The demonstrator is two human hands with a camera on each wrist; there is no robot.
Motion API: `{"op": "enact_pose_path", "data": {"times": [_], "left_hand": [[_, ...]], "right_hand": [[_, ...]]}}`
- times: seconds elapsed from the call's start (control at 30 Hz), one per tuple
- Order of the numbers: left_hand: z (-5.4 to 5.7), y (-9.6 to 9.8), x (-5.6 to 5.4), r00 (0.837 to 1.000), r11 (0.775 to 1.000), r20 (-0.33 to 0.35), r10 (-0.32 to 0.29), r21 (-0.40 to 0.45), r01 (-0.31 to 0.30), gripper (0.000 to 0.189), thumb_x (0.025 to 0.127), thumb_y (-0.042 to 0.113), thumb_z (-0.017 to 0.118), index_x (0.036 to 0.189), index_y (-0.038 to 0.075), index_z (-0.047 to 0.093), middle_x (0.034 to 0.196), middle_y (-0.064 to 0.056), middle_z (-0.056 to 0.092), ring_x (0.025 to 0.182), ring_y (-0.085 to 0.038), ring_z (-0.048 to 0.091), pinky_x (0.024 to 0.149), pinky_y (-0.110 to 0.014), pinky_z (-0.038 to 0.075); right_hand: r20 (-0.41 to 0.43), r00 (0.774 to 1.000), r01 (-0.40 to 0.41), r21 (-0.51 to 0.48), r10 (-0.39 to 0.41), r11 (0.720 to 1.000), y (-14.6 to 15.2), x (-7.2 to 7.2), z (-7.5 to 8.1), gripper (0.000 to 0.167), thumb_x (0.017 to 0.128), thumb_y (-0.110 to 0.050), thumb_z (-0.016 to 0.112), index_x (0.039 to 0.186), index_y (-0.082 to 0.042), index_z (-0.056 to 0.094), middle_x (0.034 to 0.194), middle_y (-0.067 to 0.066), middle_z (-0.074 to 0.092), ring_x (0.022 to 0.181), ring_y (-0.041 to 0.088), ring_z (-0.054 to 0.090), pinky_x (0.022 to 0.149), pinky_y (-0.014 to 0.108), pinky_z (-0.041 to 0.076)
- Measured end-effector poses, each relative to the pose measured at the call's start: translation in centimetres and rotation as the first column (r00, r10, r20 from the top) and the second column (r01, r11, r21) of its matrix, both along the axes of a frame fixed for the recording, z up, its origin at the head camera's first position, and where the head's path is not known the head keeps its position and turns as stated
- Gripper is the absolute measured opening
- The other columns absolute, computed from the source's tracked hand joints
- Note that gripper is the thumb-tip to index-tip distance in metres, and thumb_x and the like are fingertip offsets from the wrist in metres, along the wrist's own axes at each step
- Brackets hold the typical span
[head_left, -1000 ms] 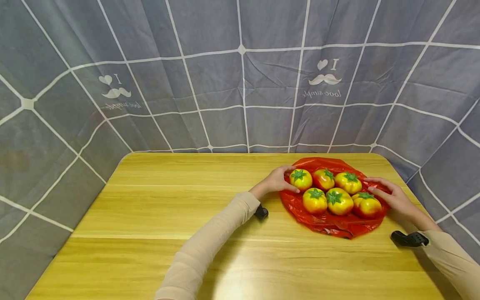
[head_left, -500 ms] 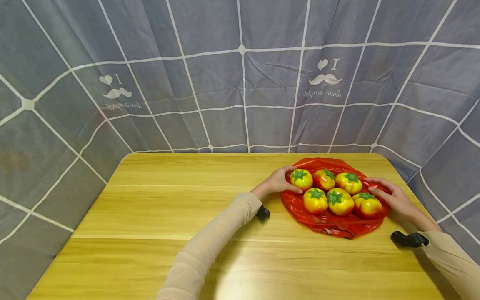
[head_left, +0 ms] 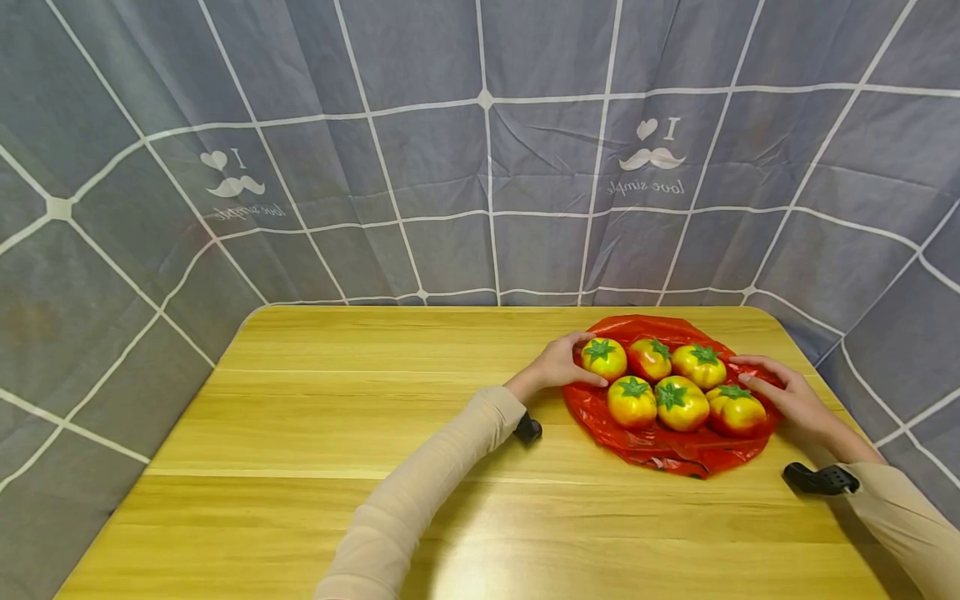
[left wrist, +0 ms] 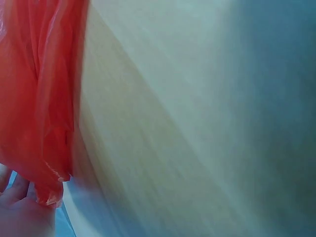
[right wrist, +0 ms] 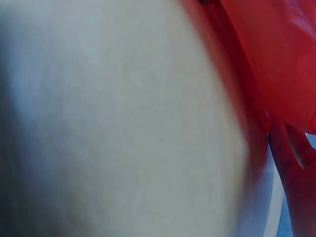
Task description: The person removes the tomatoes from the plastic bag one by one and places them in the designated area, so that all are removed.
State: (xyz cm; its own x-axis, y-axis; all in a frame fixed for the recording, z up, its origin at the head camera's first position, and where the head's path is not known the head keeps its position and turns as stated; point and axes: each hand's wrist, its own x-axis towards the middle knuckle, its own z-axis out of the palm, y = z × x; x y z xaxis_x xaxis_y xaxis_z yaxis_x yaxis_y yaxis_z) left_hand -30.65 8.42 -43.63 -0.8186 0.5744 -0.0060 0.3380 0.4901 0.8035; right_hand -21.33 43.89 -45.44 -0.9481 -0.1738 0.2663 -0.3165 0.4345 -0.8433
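Several yellow-red tomatoes with green leafy tops, one of them the front-middle tomato (head_left: 681,403), lie in two rows on a spread red plastic bag (head_left: 660,457). My left hand (head_left: 557,363) curves round the back-left tomato (head_left: 604,358), thumb in front and fingers behind it. At the bag's right side, my right hand (head_left: 791,398) reaches over the edge, its fingers stretched toward the back-right tomato (head_left: 699,366) and its thumb beside the front-right one. In both wrist views the bag's red film (left wrist: 34,89) hides most of the fingers.
The bag sits at the back right of a wooden table (head_left: 315,417), close to its rear edge. A grey checked curtain (head_left: 435,167) hangs behind and along both sides. A black strap (head_left: 821,478) shows at the right wrist.
My left thumb has slid slightly to the right along the front of the back-left tomato. The right hand, the bag and the tomatoes look the same.
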Motion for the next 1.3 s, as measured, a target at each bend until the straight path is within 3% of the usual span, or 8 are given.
{"op": "enact_pose_path", "data": {"times": [0.2, 0.47, 0.77, 1.1, 1.3], "left_hand": [[0.2, 0.0, 0.1, 1.000, 1.000, -0.027, 0.005, -0.002, -0.005, 0.083, 0.073, 0.026, 0.084, 0.142, 0.005, 0.043, 0.139, -0.011, 0.053, 0.123, -0.020, 0.053, 0.107, -0.023, 0.040], [0.4, 0.0, 0.1, 0.999, 1.000, -0.050, 0.023, 0.020, -0.022, 0.081, 0.072, 0.026, 0.084, 0.140, 0.004, 0.046, 0.134, -0.011, 0.056, 0.117, -0.019, 0.056, 0.102, -0.021, 0.043], [1.4, 0.1, 0.7, 0.998, 0.998, -0.046, 0.036, 0.061, -0.033, 0.078, 0.072, 0.023, 0.085, 0.138, 0.003, 0.048, 0.129, -0.010, 0.060, 0.111, -0.017, 0.059, 0.095, -0.017, 0.046], [1.9, -0.1, 1.0, 0.997, 0.999, -0.072, 0.043, 0.007, -0.042, 0.080, 0.072, 0.026, 0.084, 0.140, 0.007, 0.047, 0.138, -0.009, 0.054, 0.121, -0.020, 0.053, 0.106, -0.023, 0.040], [2.2, -0.4, 1.1, 0.996, 0.999, -0.070, 0.051, 0.023, -0.050, 0.079, 0.072, 0.025, 0.084, 0.140, 0.007, 0.047, 0.138, -0.009, 0.054, 0.120, -0.019, 0.054, 0.104, -0.023, 0.042]], "right_hand": [[0.005, 1.000, 0.006, -0.003, -0.006, 1.000, 0.0, 0.0, 0.0, 0.033, 0.095, 0.002, 0.052, 0.125, -0.008, 0.059, 0.113, -0.031, 0.059, 0.101, -0.016, 0.052, 0.081, 0.001, 0.041], [-0.023, 1.000, -0.010, 0.006, 0.010, 1.000, -0.1, 0.0, 0.1, 0.031, 0.094, 0.004, 0.051, 0.123, -0.004, 0.059, 0.113, -0.032, 0.058, 0.102, -0.017, 0.052, 0.082, 0.000, 0.039], [-0.021, 1.000, 0.004, 0.017, -0.004, 1.000, 0.2, 0.0, 0.2, 0.032, 0.094, 0.003, 0.052, 0.124, -0.005, 0.059, 0.113, -0.032, 0.058, 0.101, -0.017, 0.052, 0.082, 0.000, 0.039], [-0.063, 0.998, -0.021, 0.033, 0.023, 0.999, 0.0, 0.3, 0.3, 0.030, 0.094, 0.005, 0.050, 0.123, -0.001, 0.059, 0.115, -0.032, 0.058, 0.104, -0.018, 0.050, 0.083, 0.000, 0.038], [-0.064, 0.998, -0.022, 0.035, 0.025, 0.999, -0.1, 0.3, 0.3, 0.031, 0.094, 0.005, 0.050, 0.123, -0.001, 0.059, 0.115, -0.033, 0.058, 0.104, -0.018, 0.050, 0.083, 0.000, 0.038]]}}
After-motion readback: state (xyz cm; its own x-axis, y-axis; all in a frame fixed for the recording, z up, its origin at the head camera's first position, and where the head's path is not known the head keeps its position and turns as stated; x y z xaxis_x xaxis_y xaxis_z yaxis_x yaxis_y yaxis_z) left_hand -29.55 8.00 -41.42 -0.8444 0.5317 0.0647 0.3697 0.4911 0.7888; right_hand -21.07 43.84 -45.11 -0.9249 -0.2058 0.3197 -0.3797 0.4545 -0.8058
